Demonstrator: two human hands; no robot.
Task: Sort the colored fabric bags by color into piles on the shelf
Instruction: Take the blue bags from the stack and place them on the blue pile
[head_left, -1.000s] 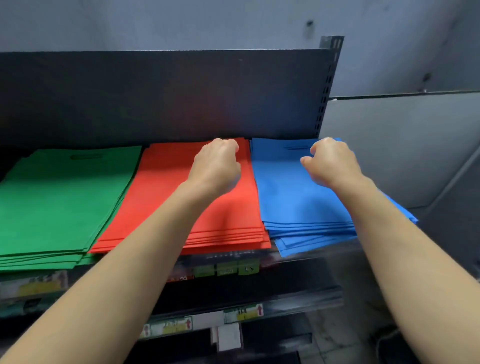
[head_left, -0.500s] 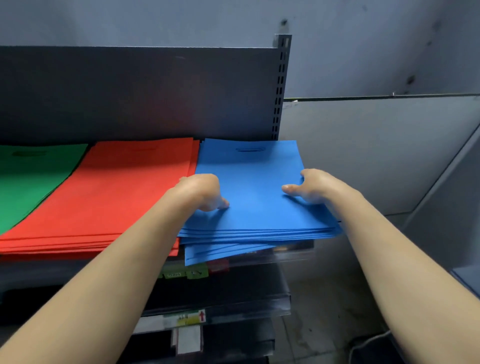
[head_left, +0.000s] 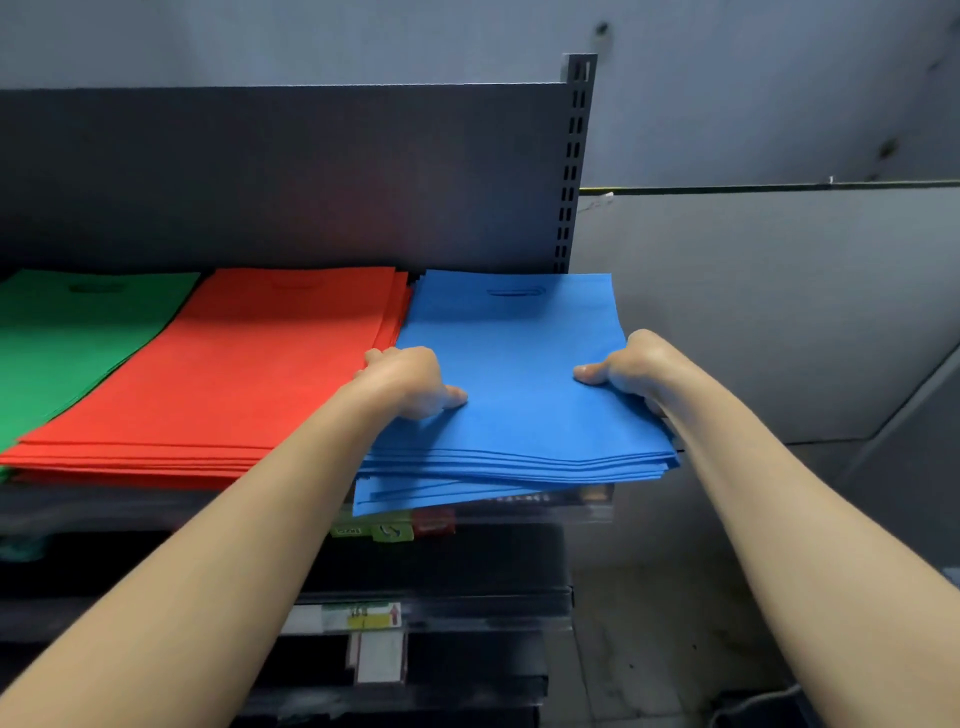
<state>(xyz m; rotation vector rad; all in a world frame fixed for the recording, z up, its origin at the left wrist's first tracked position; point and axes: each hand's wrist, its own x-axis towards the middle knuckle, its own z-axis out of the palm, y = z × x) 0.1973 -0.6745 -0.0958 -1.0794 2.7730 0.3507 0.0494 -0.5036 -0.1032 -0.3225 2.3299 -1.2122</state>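
Observation:
Three piles of flat fabric bags lie side by side on the dark shelf (head_left: 540, 506). The green pile (head_left: 78, 343) is at the left and the red pile (head_left: 249, 374) is in the middle. The blue pile (head_left: 519, 374) lies at the right end, with its front edge hanging over the shelf lip. My left hand (head_left: 408, 382) grips the blue pile's left edge, thumb on top. My right hand (head_left: 626, 371) grips its right edge the same way, its fingers hidden underneath. Lower blue bags are fanned out crooked below the held ones.
A dark back panel (head_left: 311, 176) rises behind the piles, ending in a slotted upright post (head_left: 571, 166) at the right. Lower shelves with price tags (head_left: 363, 616) sit beneath. A grey wall and floor lie to the right of the shelving.
Both hands came down from fists above the piles and took hold of the blue pile's side edges. The view swung right, so the green pile now sits at the left border.

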